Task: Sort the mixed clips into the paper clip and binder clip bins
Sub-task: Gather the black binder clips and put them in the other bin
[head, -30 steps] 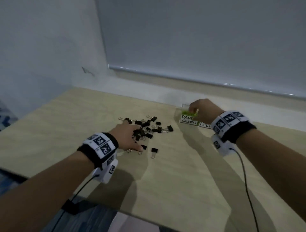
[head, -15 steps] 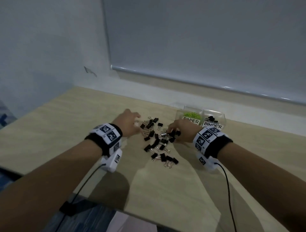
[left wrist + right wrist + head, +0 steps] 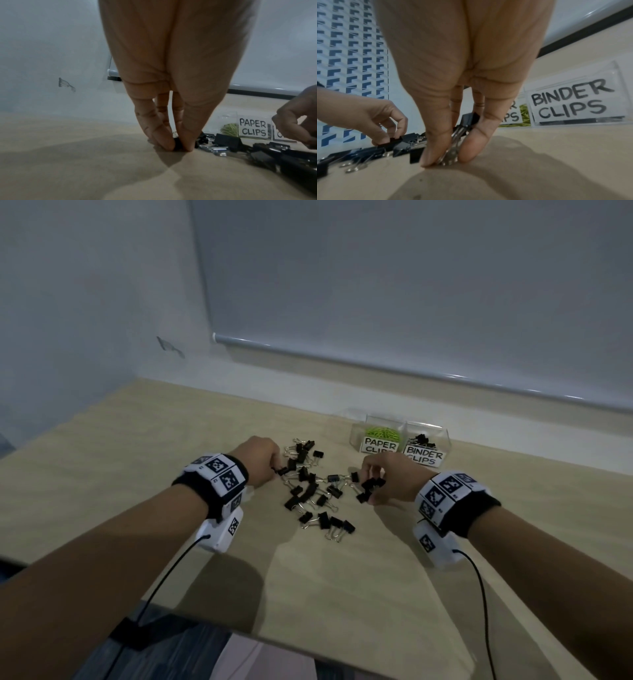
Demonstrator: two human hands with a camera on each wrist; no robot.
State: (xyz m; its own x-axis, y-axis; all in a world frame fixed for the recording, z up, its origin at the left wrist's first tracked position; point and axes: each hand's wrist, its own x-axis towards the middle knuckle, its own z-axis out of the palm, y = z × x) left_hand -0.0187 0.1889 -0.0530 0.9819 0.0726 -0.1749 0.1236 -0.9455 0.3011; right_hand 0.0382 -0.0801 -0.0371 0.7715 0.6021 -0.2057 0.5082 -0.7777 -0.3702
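Observation:
Several black binder clips (image 3: 313, 494) lie scattered on the tan table (image 3: 342, 594) between my hands. At the pile's left edge my left hand (image 3: 263, 462) pinches one black binder clip (image 3: 178, 145) between thumb and fingertips against the table. My right hand (image 3: 383, 482), at the pile's right edge, grips a few binder clips (image 3: 467, 121) by their wire handles, fingertips touching the table. Behind stand two clear bins: one labelled PAPER CLIPS (image 3: 380, 438) holding green paper clips, one labelled BINDER CLIPS (image 3: 426, 451) holding black clips.
A wall and a window blind (image 3: 411, 302) rise behind the bins. The table's near edge (image 3: 308, 645) runs across the bottom of the head view. Cables (image 3: 164, 577) trail from both wrist cameras toward me.
My right hand came back from the paper clip bin to the pile and took hold of binder clips. My left hand shifted to the pile's left edge and pinched a clip. The pile spread out.

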